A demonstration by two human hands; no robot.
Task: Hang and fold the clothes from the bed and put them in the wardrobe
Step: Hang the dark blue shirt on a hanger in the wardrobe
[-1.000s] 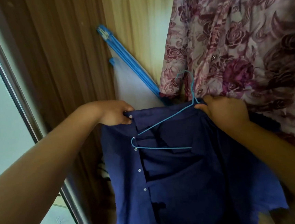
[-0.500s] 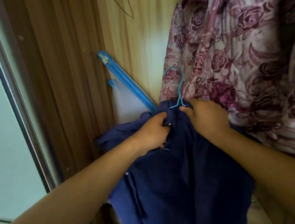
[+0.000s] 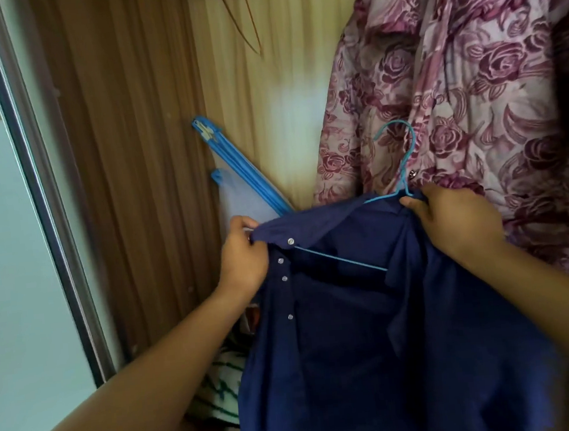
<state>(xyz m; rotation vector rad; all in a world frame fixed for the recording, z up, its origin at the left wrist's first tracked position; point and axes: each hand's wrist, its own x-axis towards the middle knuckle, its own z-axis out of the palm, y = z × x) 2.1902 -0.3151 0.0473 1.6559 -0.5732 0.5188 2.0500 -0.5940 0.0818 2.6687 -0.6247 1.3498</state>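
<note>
The left grip [image 3: 241, 253] pinches the collar end of the navy shirt [image 3: 373, 345], fingers curled round the cloth; behind it a blue-edged bag [image 3: 249, 187] leans on the wardrobe wall [image 3: 133, 159]; the shirt hangs on a blue wire hanger [image 3: 342, 260]; the right grip [image 3: 448, 221] clutches shirt and hanger below the hook; a floral garment [image 3: 472, 95] hangs just behind.

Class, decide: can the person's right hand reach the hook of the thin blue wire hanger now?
Probably yes: the hook of the thin blue wire hanger stands just above the right hand, nothing between, though its grip holds the dark blue buttoned shirt.
</note>
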